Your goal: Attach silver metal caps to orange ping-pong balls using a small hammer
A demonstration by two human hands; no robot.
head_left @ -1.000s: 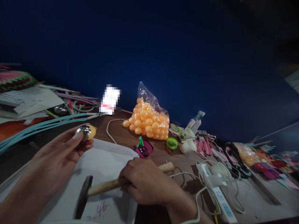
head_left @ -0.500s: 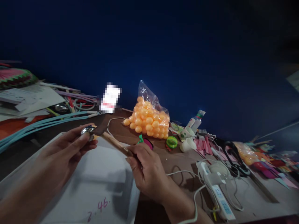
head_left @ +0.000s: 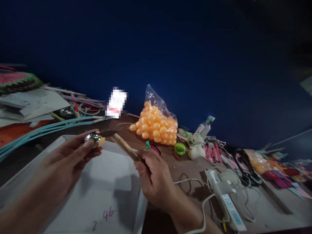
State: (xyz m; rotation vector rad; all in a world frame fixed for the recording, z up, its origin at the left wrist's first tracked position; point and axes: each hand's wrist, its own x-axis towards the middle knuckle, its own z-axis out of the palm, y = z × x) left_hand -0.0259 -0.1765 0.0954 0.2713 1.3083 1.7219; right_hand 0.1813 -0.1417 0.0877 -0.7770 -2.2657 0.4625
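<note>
My left hand (head_left: 69, 162) is closed around a shiny silver rounded piece (head_left: 91, 139), with a yellow-orange part (head_left: 101, 141) showing at its right side. Wrapped in the fingers of my right hand (head_left: 157, 177) is a wooden-handled tool (head_left: 126, 147). Its dark head points left and lies close by the yellow-orange part; whether the two touch I cannot tell. Both hands are held over a white box or board (head_left: 107, 188) with "2.46" written on it in purple.
Behind stands a clear bag of orange balls (head_left: 156, 126). Right of it are a green round thing (head_left: 179, 149), a white cup (head_left: 197, 152) and a bottle (head_left: 206, 126). A power strip (head_left: 229, 204) with cords lies at right. Light-blue cords (head_left: 53, 125) and papers (head_left: 36, 100) are at left.
The tool's head has shifted and turned slightly, showing more of the yellow-orange part. My right hand has moved a little right. The left hand keeps its grip.
</note>
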